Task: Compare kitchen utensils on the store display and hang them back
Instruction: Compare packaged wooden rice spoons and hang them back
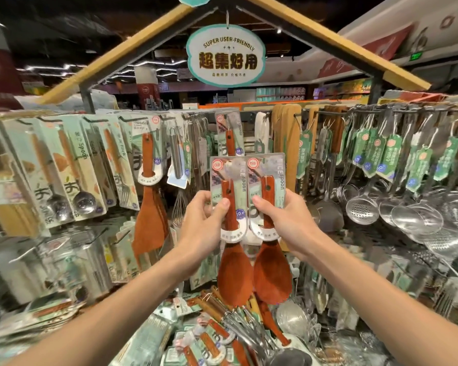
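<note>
The person's left hand (205, 220) pinches a packaged wooden rice spoon, the left rice spoon (234, 270), with the thumb (222, 204) pressed on the front of the handle and the fingers curled behind the card. The right hand (286, 220) grips a matching pack, the right rice spoon (272, 273), the same way, its thumb (259, 204) across the front.

Both packs stand upright, side by side with their edges touching, in the centre of the view. The printed cards rise above the hands, and the reddish-brown spoon bowls hang below the wrists. Each card reads "RICE spoon".

Directly behind and above them, a third rice spoon pack (229, 133) hangs on a hook of the display rack. To the left hang a packaged wooden spatula (150, 223), a wire whisk (180, 207) and carded metal spoons (83, 199). To the right hang steel skimmers and ladles (362, 208) with green tags.

Below the hands lies a loose pile of utensils (222, 326), wooden-handled and steel. Overhead, under a wooden roof frame (328, 40), hangs an oval sign (225, 55) reading "SUPER USER-FRIENDLY".
</note>
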